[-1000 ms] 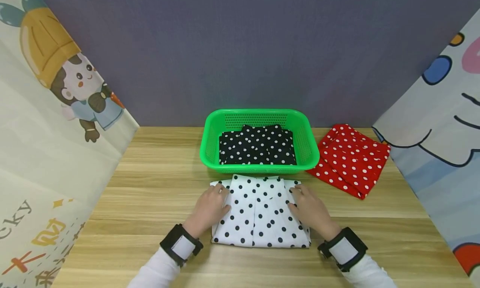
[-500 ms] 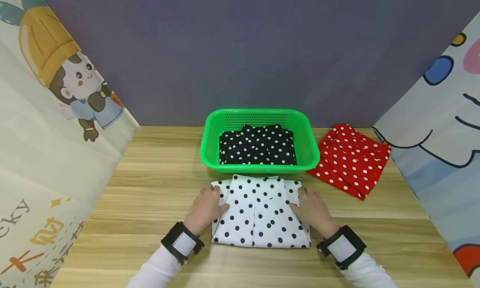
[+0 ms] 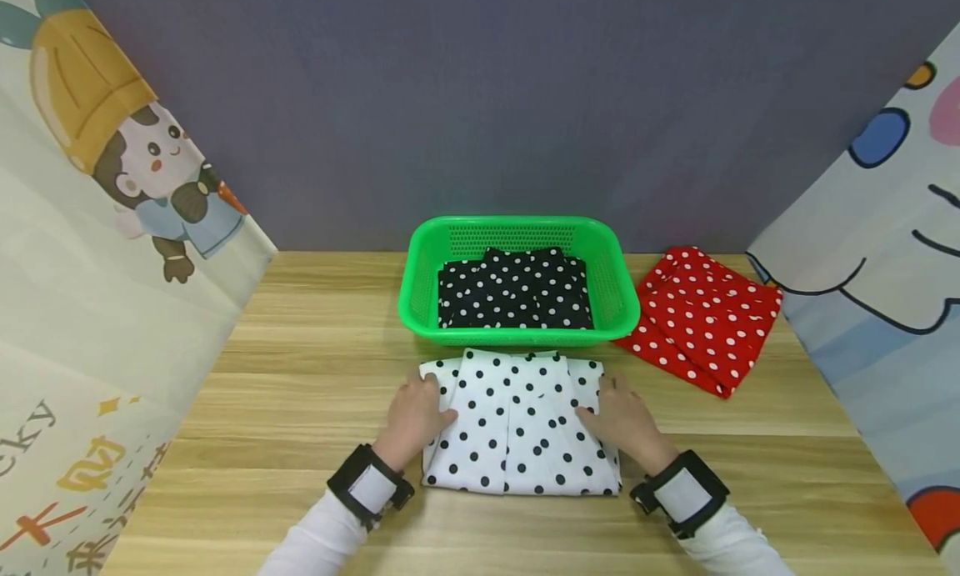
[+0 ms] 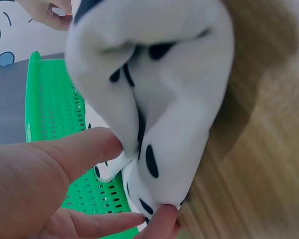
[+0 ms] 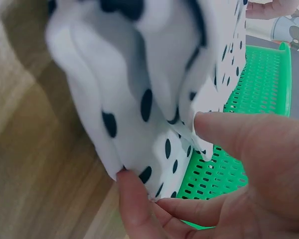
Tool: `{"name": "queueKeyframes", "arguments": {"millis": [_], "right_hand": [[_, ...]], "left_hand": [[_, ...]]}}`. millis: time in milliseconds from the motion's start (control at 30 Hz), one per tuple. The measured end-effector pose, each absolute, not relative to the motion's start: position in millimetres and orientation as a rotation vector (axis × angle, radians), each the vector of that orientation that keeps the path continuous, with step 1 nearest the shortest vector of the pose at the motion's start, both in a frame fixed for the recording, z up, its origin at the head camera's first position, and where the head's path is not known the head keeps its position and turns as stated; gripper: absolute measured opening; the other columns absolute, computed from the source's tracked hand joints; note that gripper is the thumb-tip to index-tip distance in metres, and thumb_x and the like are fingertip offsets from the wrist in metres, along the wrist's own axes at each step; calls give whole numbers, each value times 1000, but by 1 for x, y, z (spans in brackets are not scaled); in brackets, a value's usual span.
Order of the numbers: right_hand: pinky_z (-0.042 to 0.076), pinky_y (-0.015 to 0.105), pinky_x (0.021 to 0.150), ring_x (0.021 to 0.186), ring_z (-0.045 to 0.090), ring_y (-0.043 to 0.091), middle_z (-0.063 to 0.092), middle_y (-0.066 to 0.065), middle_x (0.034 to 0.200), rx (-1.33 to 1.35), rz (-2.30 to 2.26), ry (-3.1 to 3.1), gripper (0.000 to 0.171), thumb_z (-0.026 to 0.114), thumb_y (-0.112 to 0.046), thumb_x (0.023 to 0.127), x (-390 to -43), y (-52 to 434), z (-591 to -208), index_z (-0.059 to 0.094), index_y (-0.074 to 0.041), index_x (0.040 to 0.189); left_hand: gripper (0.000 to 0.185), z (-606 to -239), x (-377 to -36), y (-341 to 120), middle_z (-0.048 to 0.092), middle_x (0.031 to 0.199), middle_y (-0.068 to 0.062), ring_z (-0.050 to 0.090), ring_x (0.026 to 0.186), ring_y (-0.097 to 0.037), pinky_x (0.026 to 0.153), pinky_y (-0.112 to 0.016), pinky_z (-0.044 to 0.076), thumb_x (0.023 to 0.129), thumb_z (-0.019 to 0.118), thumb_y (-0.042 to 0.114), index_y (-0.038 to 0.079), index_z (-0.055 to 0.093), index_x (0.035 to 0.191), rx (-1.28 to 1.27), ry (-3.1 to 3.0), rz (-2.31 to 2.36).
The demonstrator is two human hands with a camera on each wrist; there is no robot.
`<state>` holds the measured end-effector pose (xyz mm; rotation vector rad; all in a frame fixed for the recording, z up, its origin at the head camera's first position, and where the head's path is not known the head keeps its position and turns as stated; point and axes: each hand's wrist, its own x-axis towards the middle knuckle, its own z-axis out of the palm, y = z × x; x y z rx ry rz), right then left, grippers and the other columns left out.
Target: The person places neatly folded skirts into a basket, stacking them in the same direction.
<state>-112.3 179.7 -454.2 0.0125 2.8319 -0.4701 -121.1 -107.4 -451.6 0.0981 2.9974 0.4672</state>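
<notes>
A folded white cloth with black polka dots [image 3: 517, 426] lies on the wooden table in front of the green basket. My left hand [image 3: 412, 418] grips its left side, thumb on top and fingertips at the outer edge. At the opposite side my right hand [image 3: 622, 422] holds it the same way. In the left wrist view, the left thumb [image 4: 89, 149] presses on the folded layers while the other fingers reach the bottom edge. The right wrist view shows the right thumb [image 5: 229, 132] on the layers and the fingers [image 5: 139, 209] at the lower edge.
Directly behind the white cloth stands a green plastic basket [image 3: 420, 309] holding a folded black cloth with white dots [image 3: 517, 293]. A folded red cloth with white dots [image 3: 701, 322] lies right of the basket. A grey panel [image 3: 480, 101] rises along the table's back edge.
Both hands have slid outward from the top of the white cloth to its side edges, fingers now at the outer edge. The cloth, basket and red cloth have stayed in place.
</notes>
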Motion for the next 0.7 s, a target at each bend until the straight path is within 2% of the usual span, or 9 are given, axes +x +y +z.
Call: {"name": "queueKeyframes", "arguments": {"millis": [233,400,700], "right_hand": [[51,52,77,90,52,42,35,36,126,41,-488,2843,74,64,-27,82,-112,178,-457,32,18,130],[53,46,73,85,54,37,35,34,125,61,-572,2828,71,63,-22,83,-112,175,-460,30,17,132],[54,36,67,84,56,29,46,28,124,106,-715,2721,62,57,-14,87,-114,173,-463,27,12,135]], "left_hand": [[61,-454,-121,-102,54,98,-27,56,66,-26,50,-30,48,68,79,24,-12,54,110,58,2995,505],[61,-455,-120,-100,51,105,-27,55,64,-24,48,-27,47,67,78,17,-11,52,114,43,2987,585],[48,-455,-120,-99,59,95,-22,58,70,-27,56,-31,51,70,75,9,-9,54,111,50,2945,703]]}}
